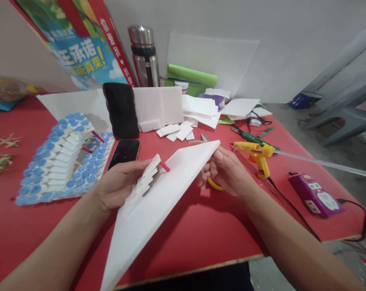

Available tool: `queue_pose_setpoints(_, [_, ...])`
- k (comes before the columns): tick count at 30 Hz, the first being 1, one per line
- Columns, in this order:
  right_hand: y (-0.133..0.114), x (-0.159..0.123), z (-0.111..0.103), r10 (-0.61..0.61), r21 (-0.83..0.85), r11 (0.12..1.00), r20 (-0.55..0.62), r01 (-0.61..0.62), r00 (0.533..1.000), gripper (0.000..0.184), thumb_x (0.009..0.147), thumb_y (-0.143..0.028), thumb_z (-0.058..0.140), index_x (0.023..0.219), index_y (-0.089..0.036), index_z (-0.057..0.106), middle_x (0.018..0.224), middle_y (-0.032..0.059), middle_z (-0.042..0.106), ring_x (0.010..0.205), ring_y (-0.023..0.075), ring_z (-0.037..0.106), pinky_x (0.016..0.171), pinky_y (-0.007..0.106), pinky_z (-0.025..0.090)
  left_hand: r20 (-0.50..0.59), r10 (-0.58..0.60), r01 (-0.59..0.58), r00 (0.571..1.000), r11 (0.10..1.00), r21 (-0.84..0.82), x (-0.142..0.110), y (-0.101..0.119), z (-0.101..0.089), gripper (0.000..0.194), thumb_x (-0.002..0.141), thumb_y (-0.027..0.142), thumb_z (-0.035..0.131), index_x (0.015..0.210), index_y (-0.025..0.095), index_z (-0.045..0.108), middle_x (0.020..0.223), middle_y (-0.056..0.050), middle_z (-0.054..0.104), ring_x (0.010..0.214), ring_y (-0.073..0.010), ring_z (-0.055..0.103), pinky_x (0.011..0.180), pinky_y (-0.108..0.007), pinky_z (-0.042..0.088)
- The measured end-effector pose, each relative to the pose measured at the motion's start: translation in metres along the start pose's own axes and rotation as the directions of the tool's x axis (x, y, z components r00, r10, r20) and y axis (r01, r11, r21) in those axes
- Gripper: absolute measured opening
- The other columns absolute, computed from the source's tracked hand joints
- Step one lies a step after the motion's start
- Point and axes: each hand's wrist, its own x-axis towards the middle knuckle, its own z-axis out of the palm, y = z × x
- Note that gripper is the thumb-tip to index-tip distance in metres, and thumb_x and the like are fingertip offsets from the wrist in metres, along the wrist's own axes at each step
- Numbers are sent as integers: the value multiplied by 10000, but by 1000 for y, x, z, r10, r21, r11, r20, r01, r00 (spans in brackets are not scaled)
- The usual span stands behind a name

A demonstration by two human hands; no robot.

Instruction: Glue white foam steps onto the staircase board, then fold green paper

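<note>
Supporting a white board [167, 190] aslant between both hands, we see it in the head view with its stepped white piece [142, 184] beside the left hand [118, 182]. The left hand closes narrowly round the stepped piece and the board's near side; the right hand [227, 167] pinches the far corner between thumb and bent fingers. Below the right hand shows the yellow handle [215, 185] of some scissors; whether our fingers also hold it, we cannot tell. A red stick [165, 166] projects just past the left fingertips. Left of the left hand lies a flower-trimmed model [64, 157]; right of the right hand lies a yellow glue gun [257, 153], its orange light lit.

For good handling, we judge that the left hand should bear the load through the board, without squeezing the small steps or nudging the stick. The right hand does best with a light pinch, lest the thin corner bend, and clear of the nozzle, which may be hot.
</note>
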Motion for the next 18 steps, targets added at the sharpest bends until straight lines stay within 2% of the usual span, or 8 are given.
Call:
queue_pose_setpoints(5, [0,0,0,-6,22,1000,10,5,1000,533,950,-549,712,1345,-205,615,761,-18,680,632,190,750,537,305,646,-19,-12,12,1000,1000,1,0,0,0,163,896,114,660,779,100,773,722,-95,782,597,-202,770,567,-238,650])
queue_pose_setpoints(11, [-1,0,1,-4,3,1000,14,4,1000,560,934,-572,721,1333,-197,608,774,-5,706,624,189,746,531,300,637,-7,-23,23,1000,999,-38,-1,1,3,172,902,105,641,799,80,776,719,-105,783,572,-185,758,546,-207,636])
queue_pose_setpoints(18, [-1,-1,1,-6,-24,1000,-8,6,1000,560,941,-535,713,1381,-202,618,687,-31,668,562,180,710,541,311,621,30,-26,25,999,999,36,-4,-1,5,93,811,80,714,830,49,799,681,-116,757,551,-195,729,539,-231,638])
